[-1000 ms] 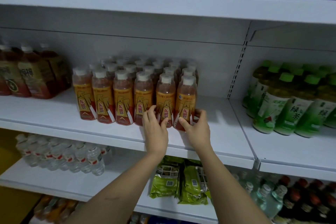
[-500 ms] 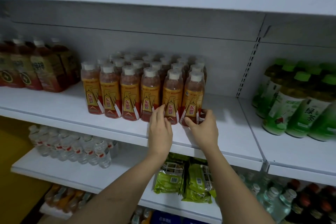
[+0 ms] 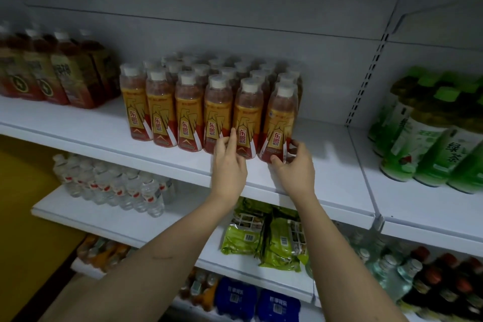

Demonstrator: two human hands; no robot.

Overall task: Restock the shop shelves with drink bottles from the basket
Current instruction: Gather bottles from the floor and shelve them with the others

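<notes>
Several orange-labelled drink bottles with white caps [image 3: 188, 112] stand in rows on the white middle shelf [image 3: 334, 165]. My right hand [image 3: 294, 165] grips the base of the rightmost front bottle [image 3: 278, 123], thumb in front and fingers round its right side. My left hand [image 3: 228, 162] lies with straight fingers against the lower part of the neighbouring front bottle [image 3: 247, 120]. The basket is out of sight.
Dark tea bottles [image 3: 52, 78] fill the shelf's left end and green tea bottles [image 3: 428, 144] stand past the upright on the right. Below are water bottles [image 3: 112, 185], green packets [image 3: 266, 238] and more drinks. Bare shelf lies right of the orange bottles.
The view has dropped and swung slightly, so the toothpaste boxes above have left the frame. Both hands stay at the bases of the two rightmost front bottles, barely shifted.
</notes>
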